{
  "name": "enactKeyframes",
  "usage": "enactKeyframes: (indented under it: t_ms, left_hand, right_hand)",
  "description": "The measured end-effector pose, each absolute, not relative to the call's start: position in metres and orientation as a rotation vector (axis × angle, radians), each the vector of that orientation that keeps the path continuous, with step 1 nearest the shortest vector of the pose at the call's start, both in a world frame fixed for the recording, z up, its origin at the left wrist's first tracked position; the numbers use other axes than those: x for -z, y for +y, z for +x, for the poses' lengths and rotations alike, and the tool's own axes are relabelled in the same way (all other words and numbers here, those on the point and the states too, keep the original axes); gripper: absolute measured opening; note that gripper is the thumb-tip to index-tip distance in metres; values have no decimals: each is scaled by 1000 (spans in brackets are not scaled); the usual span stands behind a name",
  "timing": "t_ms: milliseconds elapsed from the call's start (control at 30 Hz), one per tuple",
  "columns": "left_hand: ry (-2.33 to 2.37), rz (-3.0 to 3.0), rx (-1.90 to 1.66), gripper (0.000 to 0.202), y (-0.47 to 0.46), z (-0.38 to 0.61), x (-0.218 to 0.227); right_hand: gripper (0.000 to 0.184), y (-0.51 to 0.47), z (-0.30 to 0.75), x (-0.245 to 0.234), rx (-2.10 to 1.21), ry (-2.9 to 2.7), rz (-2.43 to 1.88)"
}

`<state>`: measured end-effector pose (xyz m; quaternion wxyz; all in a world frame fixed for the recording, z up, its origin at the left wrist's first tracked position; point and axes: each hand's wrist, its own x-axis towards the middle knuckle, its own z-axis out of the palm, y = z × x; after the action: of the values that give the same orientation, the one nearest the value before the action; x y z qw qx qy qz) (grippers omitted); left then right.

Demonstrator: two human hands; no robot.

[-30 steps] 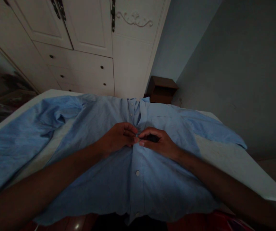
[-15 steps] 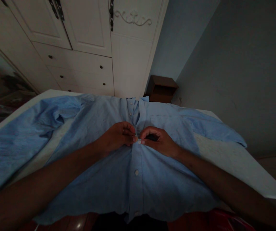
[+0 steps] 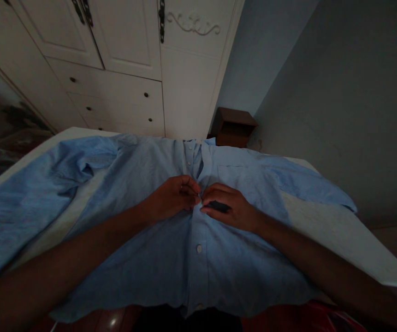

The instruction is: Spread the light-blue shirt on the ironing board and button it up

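A light blue button-up shirt [image 3: 143, 258] lies spread, front side up, on a white table [image 3: 343, 235], sleeves out to both sides. My left hand [image 3: 172, 200] and my right hand [image 3: 228, 207] meet at the shirt's front placket, mid-chest. Both pinch the placket fabric with fingers curled, fingertips nearly touching each other. A white button [image 3: 198, 249] below them on the placket shows fastened. The collar [image 3: 198, 147] lies at the far edge.
White wardrobe doors and drawers [image 3: 125, 92] stand behind the table. A small brown wooden cabinet [image 3: 234, 127] sits in the corner by a grey-blue wall. Something red [image 3: 322, 318] shows under the shirt's near hem.
Both hands stay at the same spot on the placket. The right hand's fingers have flattened slightly and the fingertips shifted a little around the fabric.
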<state>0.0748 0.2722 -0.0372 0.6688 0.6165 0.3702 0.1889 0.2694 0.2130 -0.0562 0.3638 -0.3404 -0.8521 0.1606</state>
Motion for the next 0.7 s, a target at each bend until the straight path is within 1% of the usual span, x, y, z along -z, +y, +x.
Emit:
enactKeyframes:
  t_ms: [100,200,333,433,500,633,700]
  left_hand:
    - [833,1462,-426,17,272,75,39]
    - [842,1619,-454,16,269,75,40]
    - [887,1983,-522,16,266,72,37]
    - [858,2228,-525,18,266,70,35]
    - [791,2371,-575,21,268,68,34]
    - [763,2617,-597,31,273,62,37]
    - [846,2726,-527,36,277,59,42]
  right_hand:
    - [6,212,270,55,-208,-2290,-894]
    - [7,211,270,55,-81,-2339,-916]
    - [8,211,270,58,-26,-2352,-925]
    - [7,211,271,57,-59,-2356,-949]
    - [14,210,274,55,-133,-2353,-983]
    - [49,209,285,51,-325,-2367,-1139]
    - [59,208,291,51,-350,-2387,-1218]
